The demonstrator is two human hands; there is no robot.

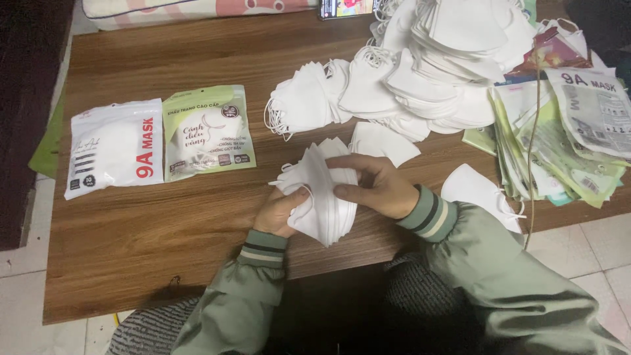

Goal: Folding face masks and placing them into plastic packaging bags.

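A stack of several white folded face masks (323,190) stands on edge near the front of the wooden table (164,230). My left hand (279,212) grips the stack from its left side, thumb on the near mask. My right hand (376,187) clasps the stack from the right, fingers curled over its top edge. Both sleeves are green with striped cuffs.
A white filled mask packet (113,148) and a green one (207,130) lie at the left. A big heap of loose white masks (420,66) fills the back right. Empty packets (565,138) are piled at the right edge. One loose mask (476,190) lies by my right forearm.
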